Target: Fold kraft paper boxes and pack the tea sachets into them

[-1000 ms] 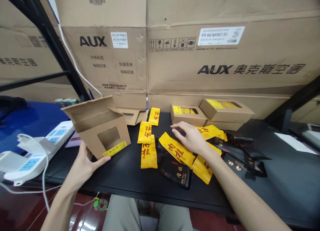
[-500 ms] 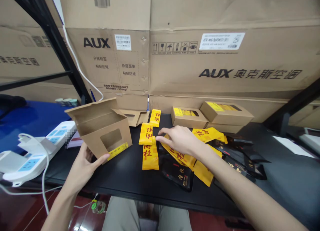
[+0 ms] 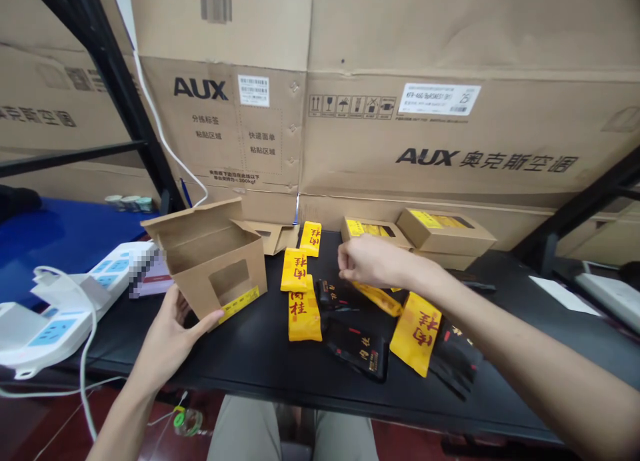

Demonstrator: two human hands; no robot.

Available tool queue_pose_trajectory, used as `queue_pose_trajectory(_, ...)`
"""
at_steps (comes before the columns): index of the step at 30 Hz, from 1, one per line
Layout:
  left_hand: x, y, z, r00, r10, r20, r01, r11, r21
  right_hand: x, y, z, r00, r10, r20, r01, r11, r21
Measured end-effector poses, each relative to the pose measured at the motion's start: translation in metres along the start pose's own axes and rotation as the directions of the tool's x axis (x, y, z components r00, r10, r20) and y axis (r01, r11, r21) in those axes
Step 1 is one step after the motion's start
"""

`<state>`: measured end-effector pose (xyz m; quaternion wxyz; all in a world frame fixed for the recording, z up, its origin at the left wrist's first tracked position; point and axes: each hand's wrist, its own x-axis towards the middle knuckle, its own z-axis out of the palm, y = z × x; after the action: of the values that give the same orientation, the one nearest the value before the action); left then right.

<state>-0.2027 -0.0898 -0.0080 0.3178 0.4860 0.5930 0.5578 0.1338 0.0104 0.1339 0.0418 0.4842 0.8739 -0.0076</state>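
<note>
My left hand (image 3: 175,334) grips the lower left corner of an open brown kraft box (image 3: 193,274), thumb on its yellow label. The box is tilted, its flaps up, with a window in its front. My right hand (image 3: 363,260) is closed over the packets, fingertips curled out of sight. Below it a yellow packet (image 3: 381,300) with red characters shows edge-on, apparently in its grasp. Several yellow packets (image 3: 304,314) overlap in a column between my hands. Another yellow packet (image 3: 417,334) lies beneath my right forearm. Black packets (image 3: 357,349) lie nearer me.
Windowed kraft boxes (image 3: 445,231) stand at the back right, and a flattened one (image 3: 270,238) lies behind the open box. A white power strip (image 3: 65,321) with cables is on the left. Large cartons (image 3: 350,154) wall off the back; black metal posts (image 3: 125,101) flank the table.
My right hand has moved right and slightly away from me, its fingers now curled. The yellow packets under it have shifted, baring a black packet. My left hand still holds the box.
</note>
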Motion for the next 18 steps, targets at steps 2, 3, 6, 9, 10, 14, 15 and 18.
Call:
queue_pose_trajectory(2,0.0,0.0,0.0,1.0,-0.001,0.011,0.002,1.0,-0.006,-0.005,0.012,-0.014,0.996,-0.016,-0.085,0.016,1.0,-0.001)
queue_pose_trajectory(3,0.0,0.0,0.0,1.0,-0.003,0.018,0.003,1.0,-0.006,-0.009,0.017,-0.023,0.991,-0.033,-0.128,0.032,0.999,-0.007)
queue_pose_trajectory(6,0.0,0.001,0.0,0.999,0.004,0.04,-0.004,1.0,0.003,-0.021,0.016,-0.06,0.969,-0.103,-0.226,0.103,0.995,-0.009)
queue_pose_trajectory(9,0.0,0.0,-0.001,0.999,0.023,0.044,-0.024,0.999,0.024,-0.035,-0.013,-0.1,0.921,-0.14,-0.364,0.172,0.984,0.056)
queue_pose_trajectory(10,0.0,0.0,-0.001,0.999,0.028,0.04,-0.03,0.999,0.03,-0.038,-0.028,-0.111,0.898,-0.144,-0.415,0.19,0.979,0.071)
queue_pose_trajectory(14,0.001,-0.004,-0.002,0.998,0.046,0.038,-0.047,0.998,0.045,-0.037,-0.091,-0.136,0.767,-0.23,-0.599,0.293,0.956,0.009)
queue_pose_trajectory(15,0.001,-0.005,-0.002,0.998,0.048,0.041,-0.05,0.998,0.047,-0.033,-0.104,-0.138,0.743,-0.278,-0.609,0.327,0.945,-0.032)
queue_pose_trajectory(18,0.0,-0.005,-0.002,0.997,0.057,0.047,-0.059,0.997,0.052,-0.015,-0.135,-0.138,0.738,-0.431,-0.519,0.415,0.897,-0.155)
